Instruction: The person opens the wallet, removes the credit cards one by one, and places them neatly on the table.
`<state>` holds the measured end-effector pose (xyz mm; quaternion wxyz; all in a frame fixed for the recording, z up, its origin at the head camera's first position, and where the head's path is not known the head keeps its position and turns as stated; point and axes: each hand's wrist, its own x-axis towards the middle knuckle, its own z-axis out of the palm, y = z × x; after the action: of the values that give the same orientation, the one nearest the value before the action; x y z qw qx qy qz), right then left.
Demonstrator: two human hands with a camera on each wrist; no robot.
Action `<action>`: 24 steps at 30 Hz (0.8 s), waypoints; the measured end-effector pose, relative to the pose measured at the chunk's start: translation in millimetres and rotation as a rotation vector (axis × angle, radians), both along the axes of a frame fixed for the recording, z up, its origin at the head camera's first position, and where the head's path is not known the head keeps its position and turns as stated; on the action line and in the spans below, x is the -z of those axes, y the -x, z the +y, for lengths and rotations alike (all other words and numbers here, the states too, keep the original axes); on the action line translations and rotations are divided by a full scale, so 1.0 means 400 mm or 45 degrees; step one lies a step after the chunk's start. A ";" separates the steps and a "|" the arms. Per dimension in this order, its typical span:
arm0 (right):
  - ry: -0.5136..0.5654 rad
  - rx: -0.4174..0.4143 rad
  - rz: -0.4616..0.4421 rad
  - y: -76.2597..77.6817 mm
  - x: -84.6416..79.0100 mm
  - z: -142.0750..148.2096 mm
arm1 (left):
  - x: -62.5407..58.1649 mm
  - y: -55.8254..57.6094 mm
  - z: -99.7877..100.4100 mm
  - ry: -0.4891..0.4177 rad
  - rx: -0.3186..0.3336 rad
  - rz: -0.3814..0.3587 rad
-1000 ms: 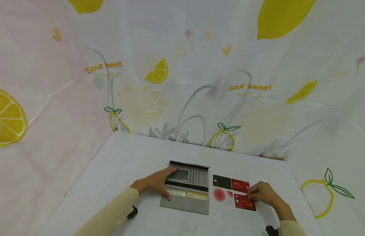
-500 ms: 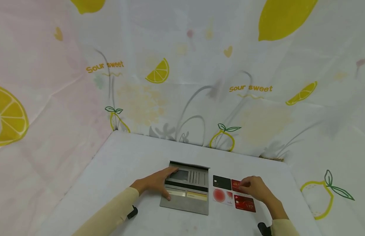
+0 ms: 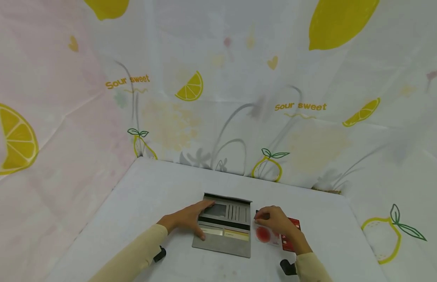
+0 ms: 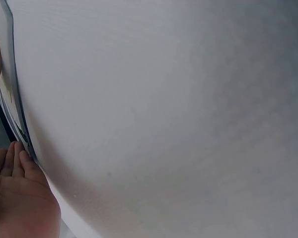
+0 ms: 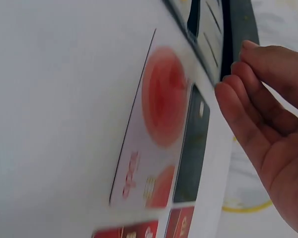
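A grey wallet (image 3: 222, 247) lies unfolded on the white table, with slots, a see-through window and gold-coloured cards in a pocket. My left hand (image 3: 186, 217) rests on its left edge, thumb and fingers spread; the left wrist view catches this hand (image 4: 27, 203) at the wallet's side. To the wallet's right lie a white card with a red circle (image 5: 161, 99), a dark card (image 5: 192, 148) and two red cards (image 3: 296, 222). My right hand (image 3: 278, 221) hovers over the dark card, largely covering it in the head view. Its fingers are loosely bent, with nothing between them.
Behind the table (image 3: 162, 180) rises a white sheet (image 3: 232, 86) printed with lemons and the words "Sour sweet". A pinkish sheet (image 3: 56, 156) stands along the left. Black straps with small devices (image 3: 288, 267) sit at both wrists.
From the lower red card, my right hand has travelled left over the upper red card to the dark card beside the wallet. The left hand, wallet and cards stay in place.
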<state>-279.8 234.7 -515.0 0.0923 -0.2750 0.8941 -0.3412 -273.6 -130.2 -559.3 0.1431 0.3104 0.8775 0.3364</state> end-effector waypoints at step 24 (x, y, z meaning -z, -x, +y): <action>0.041 -0.302 -0.159 -0.002 0.014 -0.122 | 0.001 0.000 -0.001 -0.004 0.004 0.015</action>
<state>-279.2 185.8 -520.6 0.1832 -0.3583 0.8423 -0.3585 -273.6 -130.6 -559.5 0.1379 0.3138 0.8774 0.3356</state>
